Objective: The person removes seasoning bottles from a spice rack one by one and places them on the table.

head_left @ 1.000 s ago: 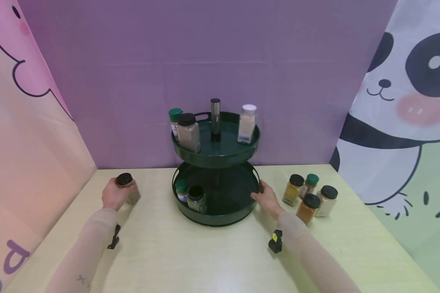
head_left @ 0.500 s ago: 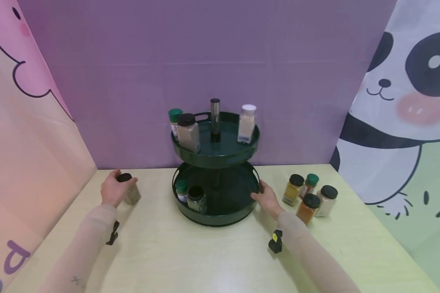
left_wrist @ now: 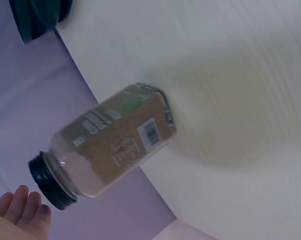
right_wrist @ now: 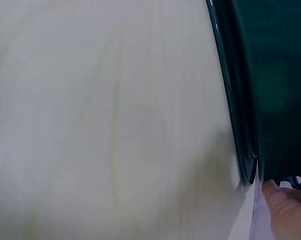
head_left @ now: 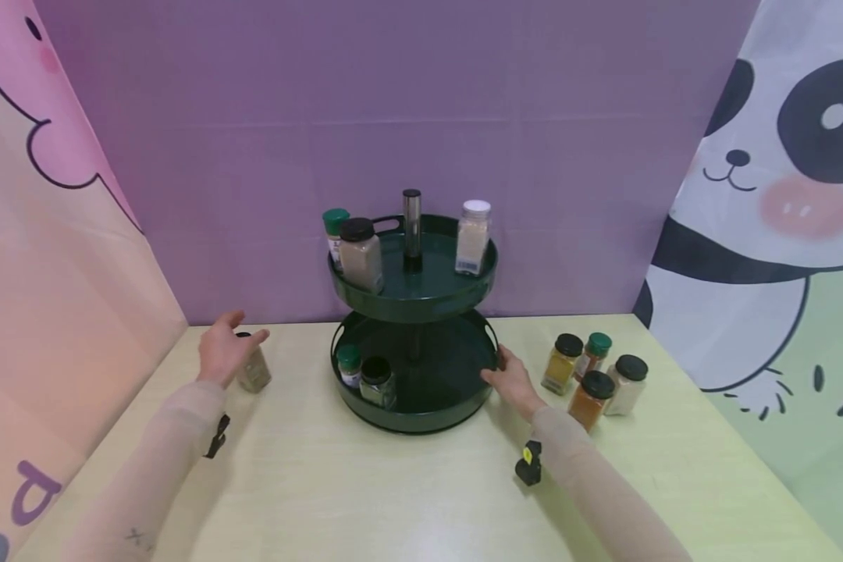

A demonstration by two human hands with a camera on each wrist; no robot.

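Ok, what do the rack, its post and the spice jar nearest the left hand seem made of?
Two-tier rack: glossy dark green plastic or coated metal; highlights along its rims. Post: likely polished metal, silvery with reflections. Spice jar: smooth, clear plastic or glass; shoulder is see-through.

Got a pale, lightly grained desk (head_left: 393, 492) here — holds a dark green two-tier stand (head_left: 414, 421) near the middle. Also carries a brown-filled jar (head_left: 255, 373) standing off left — plus, bunched on the right, a yellow jar (head_left: 559, 369), orange jar (head_left: 588, 405), cream jar (head_left: 626, 393) and green-lidded jar (head_left: 594, 351).
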